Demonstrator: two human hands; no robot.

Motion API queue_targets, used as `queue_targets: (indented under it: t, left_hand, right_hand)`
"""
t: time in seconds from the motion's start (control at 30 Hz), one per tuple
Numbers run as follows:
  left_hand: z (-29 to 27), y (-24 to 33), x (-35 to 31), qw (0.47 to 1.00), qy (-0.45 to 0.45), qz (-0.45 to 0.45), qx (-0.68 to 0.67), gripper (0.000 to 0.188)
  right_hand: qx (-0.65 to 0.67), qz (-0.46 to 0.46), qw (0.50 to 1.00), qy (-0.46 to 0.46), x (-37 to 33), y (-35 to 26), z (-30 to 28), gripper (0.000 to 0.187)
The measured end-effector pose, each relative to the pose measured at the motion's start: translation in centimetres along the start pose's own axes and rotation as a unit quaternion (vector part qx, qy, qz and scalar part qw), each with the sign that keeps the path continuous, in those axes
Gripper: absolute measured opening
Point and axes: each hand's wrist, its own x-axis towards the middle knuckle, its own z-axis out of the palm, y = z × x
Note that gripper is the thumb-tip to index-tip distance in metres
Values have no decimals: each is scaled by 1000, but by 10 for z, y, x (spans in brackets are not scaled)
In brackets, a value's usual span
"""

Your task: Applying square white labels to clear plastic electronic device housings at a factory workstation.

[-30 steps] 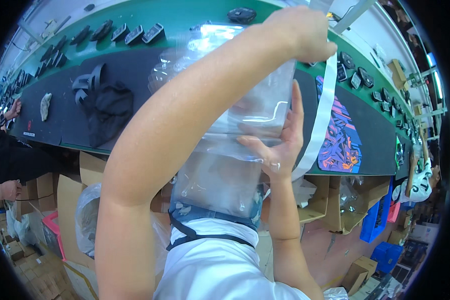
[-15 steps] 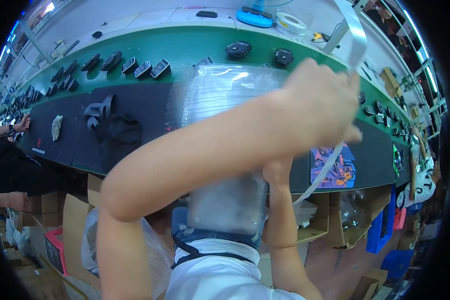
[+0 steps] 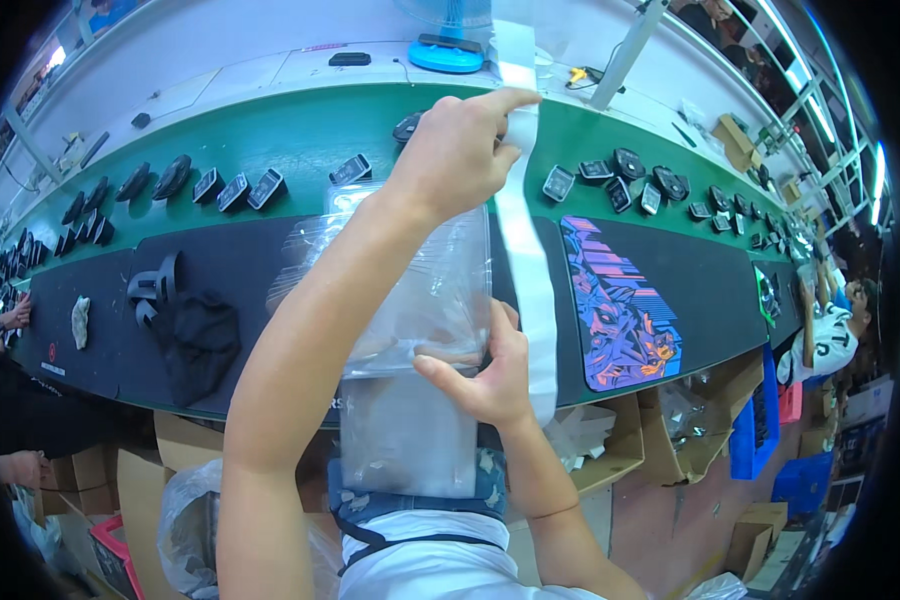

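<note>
Left fingers [image 3: 515,98] pinch white strip [image 3: 528,260], long axis forward; right fingers [image 3: 505,330] clasp clear packaging [image 3: 445,270].

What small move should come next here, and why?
Probably ease the left hand toward the clear plastic stack, bringing the white strip closer: the strip runs alongside the stack's right edge, in the left hand's grip, while the right hand holds the stack.

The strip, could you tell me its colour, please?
White; the strip shows best in the head view.
</note>
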Motion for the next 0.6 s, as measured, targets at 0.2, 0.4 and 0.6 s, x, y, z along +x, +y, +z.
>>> queue_targets:
  t: [0.2,0.4,0.6]
  left_hand:
    - [1,-1,-1,997,-10,27,-75,56]
    - [1,-2,2,993,-38,28,-104,30]
    - [-5,12,0,984,-138,-10,-110,17]
  right_hand:
    - [-6,14,1000,-27,-2,0,-5,79]
    - [31,-22,993,113,3,-28,-36,59]
    - [-62,-107,961,245,69,-27,-83,20]
